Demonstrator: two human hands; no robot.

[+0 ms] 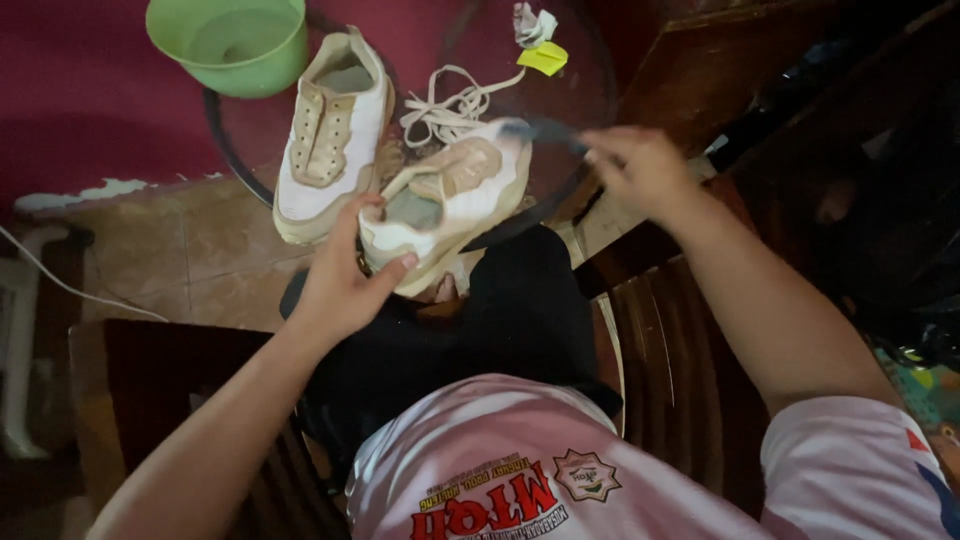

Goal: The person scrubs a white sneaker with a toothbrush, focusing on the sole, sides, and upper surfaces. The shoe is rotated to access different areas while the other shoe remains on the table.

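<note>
1. My left hand [340,280] has its grip clamped on the heel of a cream sneaker [450,200], at the near edge of the round glass worktop [570,90]
2. My right hand [640,170] pinches a blurred dark brush [545,130] at its toe
3. Far left: second sneaker [330,130], green bucket [235,40]; loose laces [450,110], yellow tag [543,58] beyond

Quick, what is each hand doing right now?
Left hand: closed on a shoe.
Right hand: closed on a dark, blurred tool at the toe.

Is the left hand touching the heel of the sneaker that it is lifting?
Touching. In the head view, the left hand wraps the heel of the beige and white sneaker; thumb and fingers press directly on it.
</note>
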